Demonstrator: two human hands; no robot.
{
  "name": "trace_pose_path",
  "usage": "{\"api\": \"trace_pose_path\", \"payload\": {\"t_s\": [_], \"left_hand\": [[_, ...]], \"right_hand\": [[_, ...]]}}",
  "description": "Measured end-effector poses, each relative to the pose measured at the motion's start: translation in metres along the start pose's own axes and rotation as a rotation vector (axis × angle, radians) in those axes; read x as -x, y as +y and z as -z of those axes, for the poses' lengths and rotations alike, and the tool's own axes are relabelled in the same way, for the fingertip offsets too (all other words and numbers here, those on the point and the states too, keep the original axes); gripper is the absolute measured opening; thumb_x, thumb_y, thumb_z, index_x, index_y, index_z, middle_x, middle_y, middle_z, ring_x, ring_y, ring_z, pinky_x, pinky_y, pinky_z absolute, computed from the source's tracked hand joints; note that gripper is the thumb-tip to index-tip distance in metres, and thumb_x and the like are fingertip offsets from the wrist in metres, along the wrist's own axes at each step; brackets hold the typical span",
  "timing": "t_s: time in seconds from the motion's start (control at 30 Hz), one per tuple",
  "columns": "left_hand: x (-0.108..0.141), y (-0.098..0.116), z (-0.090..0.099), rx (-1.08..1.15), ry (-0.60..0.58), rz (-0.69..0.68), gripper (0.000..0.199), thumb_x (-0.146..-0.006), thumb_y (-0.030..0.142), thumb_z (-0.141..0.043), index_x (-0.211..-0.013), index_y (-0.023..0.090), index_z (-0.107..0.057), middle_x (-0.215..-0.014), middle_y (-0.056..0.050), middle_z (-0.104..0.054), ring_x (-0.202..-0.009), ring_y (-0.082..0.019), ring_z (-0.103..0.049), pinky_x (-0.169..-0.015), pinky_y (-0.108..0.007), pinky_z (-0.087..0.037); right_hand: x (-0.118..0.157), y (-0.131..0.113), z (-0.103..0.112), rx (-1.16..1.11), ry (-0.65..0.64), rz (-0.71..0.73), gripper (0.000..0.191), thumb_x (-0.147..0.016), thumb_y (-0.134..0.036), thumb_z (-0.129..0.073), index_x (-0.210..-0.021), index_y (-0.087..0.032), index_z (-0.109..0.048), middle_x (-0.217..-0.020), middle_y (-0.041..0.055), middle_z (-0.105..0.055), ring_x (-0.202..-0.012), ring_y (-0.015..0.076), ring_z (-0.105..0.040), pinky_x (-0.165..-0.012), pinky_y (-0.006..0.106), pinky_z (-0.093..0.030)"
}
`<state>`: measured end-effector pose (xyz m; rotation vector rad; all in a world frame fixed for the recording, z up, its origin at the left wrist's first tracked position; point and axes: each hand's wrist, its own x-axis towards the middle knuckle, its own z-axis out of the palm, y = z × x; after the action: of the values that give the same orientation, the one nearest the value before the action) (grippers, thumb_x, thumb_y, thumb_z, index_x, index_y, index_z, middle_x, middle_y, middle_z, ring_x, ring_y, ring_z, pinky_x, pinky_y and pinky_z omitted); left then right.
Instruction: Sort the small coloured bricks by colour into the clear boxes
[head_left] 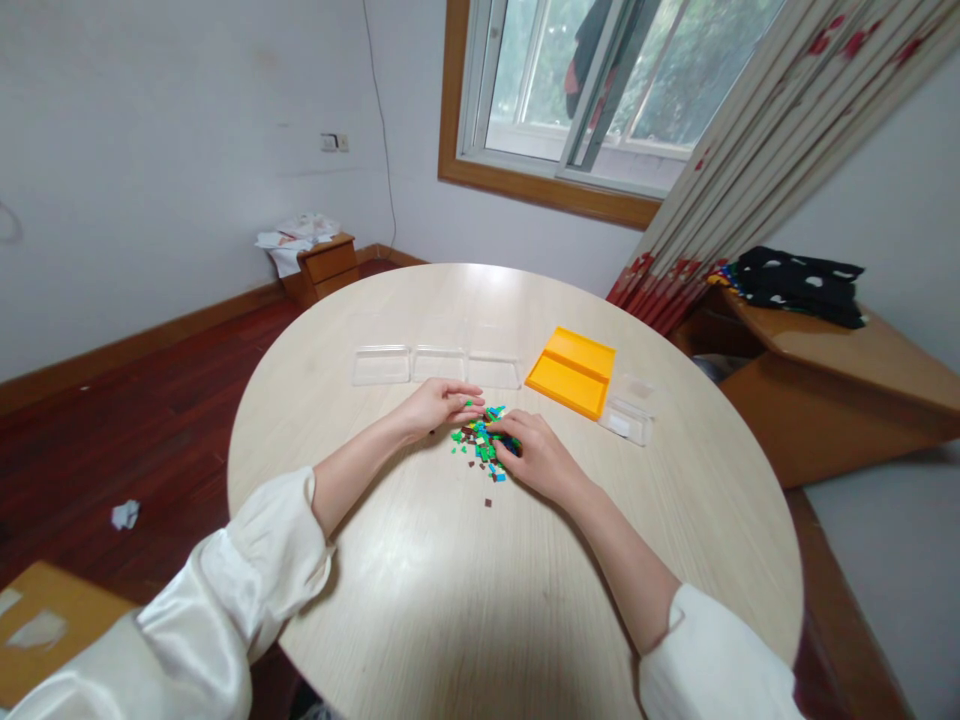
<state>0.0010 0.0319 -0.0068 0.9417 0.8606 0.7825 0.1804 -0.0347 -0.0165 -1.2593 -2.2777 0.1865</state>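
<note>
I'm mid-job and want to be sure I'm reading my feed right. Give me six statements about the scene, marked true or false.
1. The left hand and the right hand are both at the pile. True.
2. The pile lies in a box. False: it lies on the table.
3. The yellow box is right of the row of three clear boxes. True.
4. The yellow box is shut. False: it lies open.
5. The pile is all one colour. False: it shows green, blue and brown, among others.
6. A brown piece lies apart from the pile, on the person's side of it. True.
</note>
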Motion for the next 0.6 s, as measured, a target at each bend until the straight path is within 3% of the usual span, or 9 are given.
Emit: {"api": "trace_pose_path", "payload": {"t_s": [0.17, 0.33, 0.6], "left_hand": [[0.0044, 0.0036, -0.0011, -0.039, -0.045, -0.002, 0.025, -0.070, -0.011, -0.052, -0.084, 0.006, -0.064, -0.083, -0.009, -0.070, -0.072, -0.009, -0.067, -0.079, -0.022, -0.051], [0.0048, 0.0039, -0.0006, -0.077, -0.085, -0.033, 0.023, -0.066, -0.007, -0.062, -0.085, 0.007, -0.064, -0.084, -0.009, -0.070, -0.072, -0.009, -0.066, -0.081, -0.026, -0.050], [0.0062, 0.0045, 0.0000, -0.012, -0.121, -0.041, 0.019, -0.071, -0.007, -0.060, -0.084, 0.007, -0.062, -0.080, -0.008, -0.070, -0.071, -0.009, -0.067, -0.071, -0.019, -0.052]], "right_hand": [[0.0005, -0.0028, 0.0018, -0.015, 0.064, 0.045, 0.010, -0.081, -0.014, -0.055, -0.084, -0.019, -0.063, -0.085, 0.0054, -0.065, -0.085, 0.0183, -0.060, -0.077, 0.034, -0.042], [0.0005, -0.0045, 0.0032, -0.077, 0.111, 0.080, 0.011, -0.082, -0.014, -0.053, -0.086, -0.020, -0.062, -0.092, 0.0061, -0.067, -0.091, 0.0186, -0.061, -0.081, 0.035, -0.043], [0.0001, -0.0049, 0.0038, -0.039, 0.134, 0.058, 0.011, -0.082, -0.016, -0.052, -0.086, -0.020, -0.062, -0.085, 0.0055, -0.069, -0.081, 0.0180, -0.063, -0.076, 0.034, -0.045]]}}
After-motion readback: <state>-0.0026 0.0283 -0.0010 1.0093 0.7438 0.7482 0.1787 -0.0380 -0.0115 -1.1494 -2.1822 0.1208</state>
